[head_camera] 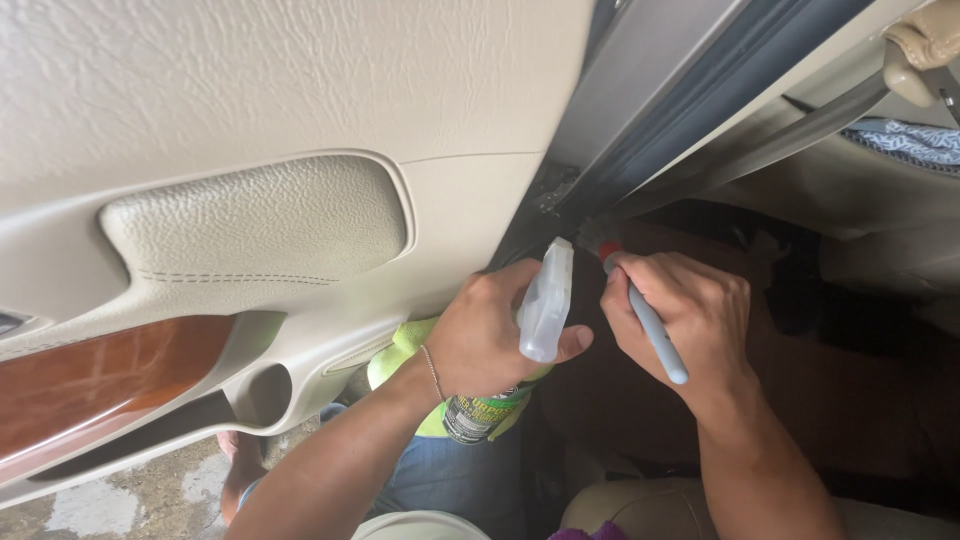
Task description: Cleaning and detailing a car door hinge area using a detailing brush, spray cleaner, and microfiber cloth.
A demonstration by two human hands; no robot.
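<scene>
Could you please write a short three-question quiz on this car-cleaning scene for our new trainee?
1. True or false: the left hand holds a spray bottle.
2. What does the right hand grip? A) a sponge B) a small brush with a grey handle C) a key
3. What colour is the cloth tucked by the left hand?

Key: 1. True. 2. B. 3. Yellow-green.

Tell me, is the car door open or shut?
Open. The beige car door swings away from the door frame, and wet ground shows under it.
</scene>
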